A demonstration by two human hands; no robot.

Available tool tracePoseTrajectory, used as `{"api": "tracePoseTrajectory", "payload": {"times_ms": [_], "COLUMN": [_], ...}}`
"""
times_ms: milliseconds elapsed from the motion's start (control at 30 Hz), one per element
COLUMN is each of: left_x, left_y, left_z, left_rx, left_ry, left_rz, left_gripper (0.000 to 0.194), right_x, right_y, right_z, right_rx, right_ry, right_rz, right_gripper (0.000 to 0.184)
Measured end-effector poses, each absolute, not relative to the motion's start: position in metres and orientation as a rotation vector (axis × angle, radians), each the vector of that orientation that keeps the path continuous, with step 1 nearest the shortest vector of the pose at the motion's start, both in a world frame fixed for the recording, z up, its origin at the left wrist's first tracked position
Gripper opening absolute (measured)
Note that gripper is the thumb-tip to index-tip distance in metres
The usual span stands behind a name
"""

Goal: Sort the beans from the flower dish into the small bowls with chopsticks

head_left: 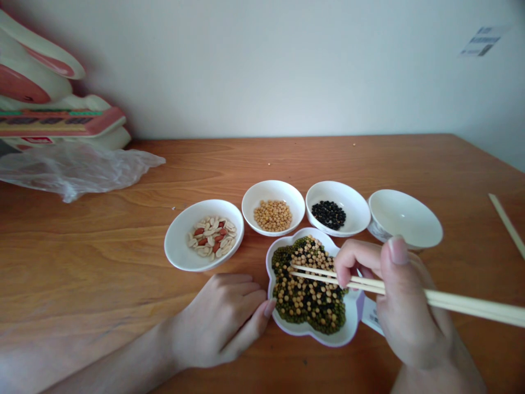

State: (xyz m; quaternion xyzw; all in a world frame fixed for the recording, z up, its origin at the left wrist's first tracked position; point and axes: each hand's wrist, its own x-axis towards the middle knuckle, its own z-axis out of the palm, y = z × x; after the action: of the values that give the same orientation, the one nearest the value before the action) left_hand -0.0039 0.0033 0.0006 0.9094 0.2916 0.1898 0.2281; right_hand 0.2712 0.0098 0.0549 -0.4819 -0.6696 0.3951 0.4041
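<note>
In the head view, our right hand [410,312] grasps 2 chopsticks [471,307], tips at the mixed beans [307,303] inside the flower-shaped dish [353,309], while our left hand [223,320] has curled fingers and its thumb at the dish's rim, though whether it grips we cannot tell. Beyond the dish on the wooden table [123,246], we see 4 white bowls [270,189], 3 holding peanuts [211,238], yellow beans [273,215] and black beans [328,215].

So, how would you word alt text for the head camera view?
The right hand holds chopsticks at the mixed beans in a flower-shaped dish, with the left hand at its edge. Behind, three of four white bowls hold peanuts, yellow beans and black beans.
</note>
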Motion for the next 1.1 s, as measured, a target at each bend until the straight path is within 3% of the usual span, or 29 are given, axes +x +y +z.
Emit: {"api": "tracePoseTrajectory", "payload": {"times_ms": [400, 1100], "left_x": [-0.004, -0.005], "left_y": [0.003, 0.003], "left_z": [0.002, 0.0], "left_rx": [2.508, 2.495], "left_ry": [0.802, 0.809], "left_rz": [0.528, 0.515], "left_gripper": [0.038, 0.037], "right_x": [0.269, 0.277], "right_y": [0.011, 0.01], "right_z": [0.056, 0.046], "right_rx": [-1.233, -1.204], "right_ry": [-1.608, -1.676], "right_rz": [0.89, 1.013], "right_gripper": [0.076, 0.073]}}
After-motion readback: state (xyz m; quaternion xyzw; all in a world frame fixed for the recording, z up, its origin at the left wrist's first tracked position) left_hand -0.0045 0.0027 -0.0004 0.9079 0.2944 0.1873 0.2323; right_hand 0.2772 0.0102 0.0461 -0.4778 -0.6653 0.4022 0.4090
